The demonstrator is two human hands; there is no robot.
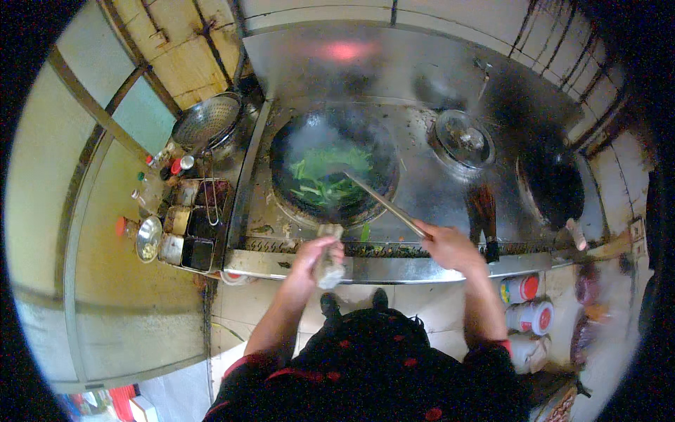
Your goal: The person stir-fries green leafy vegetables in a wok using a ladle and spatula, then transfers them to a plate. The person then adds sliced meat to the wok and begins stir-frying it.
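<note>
Steam rises from a large dark wok (287, 190), which sits on the left burner of the metal stove. Cut green leafy vegetables (329, 161) lie inside it. My right hand (453, 248) grips the long handle of a wok ladle or spatula (387, 203); its head is hidden among the greens. At the wok's near edge, my left hand (311, 261) is closed around a folded pale cloth (330, 274). Whether a wok handle lies under the cloth cannot be seen.
A seasoning rack (199, 253), several bottles (150, 192) and a perforated strainer (208, 121) stand left. Rightward are a lidded pot (464, 140), a bamboo wok brush (482, 208) and another dark wok (553, 184). Plastic tubs (532, 316) sit low at right.
</note>
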